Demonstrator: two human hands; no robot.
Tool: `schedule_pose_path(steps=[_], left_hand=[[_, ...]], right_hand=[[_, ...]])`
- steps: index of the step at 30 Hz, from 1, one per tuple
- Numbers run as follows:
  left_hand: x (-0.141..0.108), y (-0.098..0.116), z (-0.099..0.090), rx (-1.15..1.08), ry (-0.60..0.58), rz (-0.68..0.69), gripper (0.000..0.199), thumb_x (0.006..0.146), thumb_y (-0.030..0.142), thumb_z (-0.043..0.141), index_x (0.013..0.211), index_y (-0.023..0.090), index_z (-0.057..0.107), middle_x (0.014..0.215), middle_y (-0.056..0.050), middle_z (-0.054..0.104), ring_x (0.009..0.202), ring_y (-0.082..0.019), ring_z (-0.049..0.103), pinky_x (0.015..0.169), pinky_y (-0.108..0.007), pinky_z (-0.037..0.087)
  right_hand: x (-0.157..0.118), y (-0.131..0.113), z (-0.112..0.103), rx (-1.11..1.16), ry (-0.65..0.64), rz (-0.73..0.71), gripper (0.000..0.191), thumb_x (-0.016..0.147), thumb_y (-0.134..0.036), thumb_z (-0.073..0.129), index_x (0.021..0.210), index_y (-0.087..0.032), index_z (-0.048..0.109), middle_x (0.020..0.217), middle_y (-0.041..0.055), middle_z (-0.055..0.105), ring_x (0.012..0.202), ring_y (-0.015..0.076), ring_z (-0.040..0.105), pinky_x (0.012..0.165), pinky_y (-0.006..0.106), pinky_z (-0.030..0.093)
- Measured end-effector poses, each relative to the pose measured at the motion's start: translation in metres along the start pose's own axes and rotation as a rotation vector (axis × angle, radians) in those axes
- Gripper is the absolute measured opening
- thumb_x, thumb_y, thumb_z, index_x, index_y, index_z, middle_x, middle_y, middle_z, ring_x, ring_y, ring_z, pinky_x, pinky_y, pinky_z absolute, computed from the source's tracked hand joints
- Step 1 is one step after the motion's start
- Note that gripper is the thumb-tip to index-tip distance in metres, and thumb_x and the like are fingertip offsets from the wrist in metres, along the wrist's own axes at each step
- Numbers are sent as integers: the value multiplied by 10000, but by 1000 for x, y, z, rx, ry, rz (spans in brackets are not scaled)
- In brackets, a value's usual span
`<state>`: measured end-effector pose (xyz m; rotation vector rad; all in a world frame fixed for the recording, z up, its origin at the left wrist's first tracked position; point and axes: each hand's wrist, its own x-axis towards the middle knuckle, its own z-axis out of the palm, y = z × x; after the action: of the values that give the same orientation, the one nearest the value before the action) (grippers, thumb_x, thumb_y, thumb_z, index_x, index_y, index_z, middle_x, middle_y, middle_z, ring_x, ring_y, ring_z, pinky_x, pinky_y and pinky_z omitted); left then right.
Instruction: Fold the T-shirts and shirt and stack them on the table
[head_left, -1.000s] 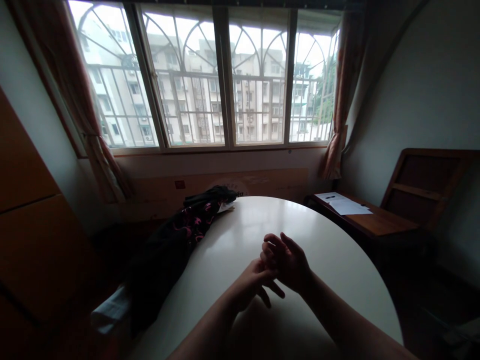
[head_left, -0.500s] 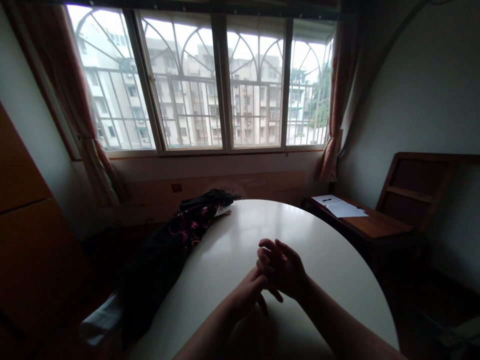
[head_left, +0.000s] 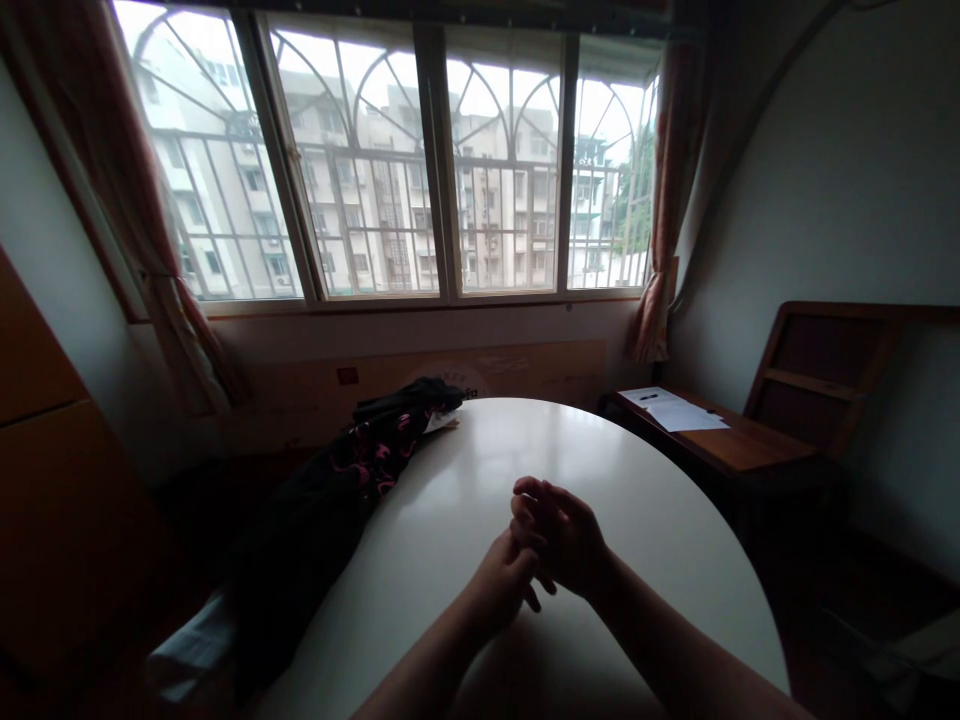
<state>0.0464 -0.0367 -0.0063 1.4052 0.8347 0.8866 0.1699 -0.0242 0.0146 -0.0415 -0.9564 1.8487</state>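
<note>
Surface [head_left: 409,570] round, white and glossy, directly in front of the person and beneath both forearms; window light reflects off its far half. Left hand [head_left: 501,585] and right hand [head_left: 566,540] together above its middle, touching each other. Right hand turned inward, fingers curled about the left hand's fingertips; a couple of left fingers point down below it. How firmly either grips, and whether any finger meets the surface, cannot tell: deep shade there.

Black garment [head_left: 289,545] with pink-patterned part [head_left: 371,455] draped along the left edge, hanging over the side. Pale cloth [head_left: 193,640] lower left, beside the dark hem; its details too dim.

Right of the surface, well apart from the hands: low wooden seat [head_left: 761,445] bearing white papers [head_left: 686,413], a dark pen-like item [head_left: 649,397] on them. Beyond, barred window [head_left: 390,180] between tied curtains [head_left: 658,300], a long tan panel [head_left: 547,370] below. Orange-brown cabinet [head_left: 45,470] far left.
</note>
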Motion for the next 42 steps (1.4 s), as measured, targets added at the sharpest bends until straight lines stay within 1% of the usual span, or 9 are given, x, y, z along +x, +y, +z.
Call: schedule_pose_path(steps=[5,8,13,19,22,26,32,36,42], left_hand=[[-3,4,-1,-14,-56,-35,358,743,369,544,1023,154,486,744,-19,629,568,-159,648,401,-208,429],[-7,10,-2,-24,-82,-41,367,779,376,536,1062,144,506,850,-62,643,691,-188,675,436,-218,463],[-10,15,-8,-66,-121,29,460,726,314,600,1156,161,546,1095,-111,597,1002,-276,623,527,-269,550],[-9,12,-15,-147,-167,26,452,766,350,609,1182,178,568,1136,-123,592,1080,-306,590,541,-290,574],[-9,13,-15,-155,-175,11,466,757,359,618,1179,169,560,1086,-119,620,974,-283,644,518,-282,559],[-9,16,-11,-121,-133,-2,444,724,320,640,1132,161,566,896,-55,654,729,-195,668,503,-254,522],[-5,13,-7,-60,-39,30,260,705,294,585,909,134,609,629,-3,624,490,-127,585,471,-236,470],[-3,12,-5,-57,8,69,226,693,295,564,849,137,607,603,-10,631,462,-128,585,463,-234,455],[-1,13,-4,-35,50,105,309,680,380,609,854,125,612,632,-43,651,495,-162,611,474,-258,462]], right_hand=[[0,0,-1,1,-8,8,249,904,-383,571,1026,-197,683,718,-21,541,522,92,426,466,215,326],[0,-2,0,3,-10,16,245,898,-384,580,1024,-200,684,721,-20,537,533,99,432,481,225,333],[-2,-6,4,39,-14,26,245,902,-397,583,1024,-208,682,722,-27,516,541,90,412,515,228,341],[-5,-8,-1,62,-89,85,322,940,-451,526,1128,-219,649,795,-27,525,505,63,349,432,178,298],[-6,-8,-2,59,-111,157,345,947,-476,516,1148,-223,636,817,-23,534,475,56,336,361,153,237],[-6,-6,0,20,-98,179,366,932,-495,533,1134,-208,634,842,-4,576,496,71,423,376,167,336],[-5,-3,0,-36,-99,148,350,939,-461,492,1152,-211,612,872,7,603,538,120,525,394,236,464],[-6,-4,2,-57,-89,136,332,936,-430,485,1147,-209,615,866,5,597,535,120,514,391,239,461],[-6,-3,5,-75,-73,101,335,913,-442,515,1114,-204,638,821,2,587,532,118,502,394,216,404]])
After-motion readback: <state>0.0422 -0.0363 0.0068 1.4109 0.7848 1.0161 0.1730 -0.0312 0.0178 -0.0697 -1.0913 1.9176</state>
